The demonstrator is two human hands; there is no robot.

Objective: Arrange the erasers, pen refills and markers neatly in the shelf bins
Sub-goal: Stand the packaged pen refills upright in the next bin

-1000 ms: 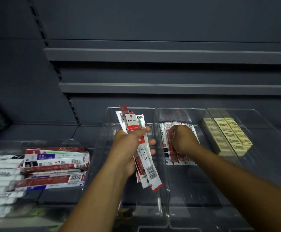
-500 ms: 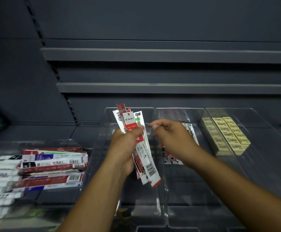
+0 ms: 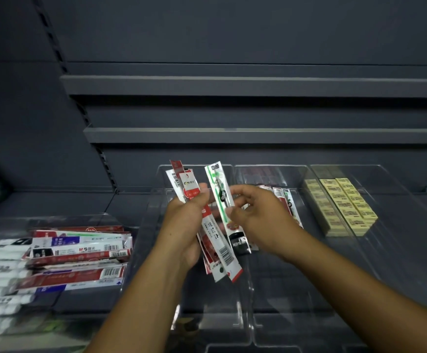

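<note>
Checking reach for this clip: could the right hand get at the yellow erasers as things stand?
Probably yes: the erasers lie uncovered in an open-topped bin beside the right hand, though it pinches a green refill pack.

A single wide-angle camera on the person's head faces forward and tilts down at a dark shelf unit (image 3: 232, 34). Its ledges (image 3: 258, 85) cross the upper half; the clear bins (image 3: 278, 335) fill the lower half, seen from above and in front. Both forearms (image 3: 136, 301) enter from the bottom edge, and the left hand (image 3: 184, 225) and right hand (image 3: 260, 217), holding packs (image 3: 221, 197), sit at mid-frame, close to the lens.
</note>
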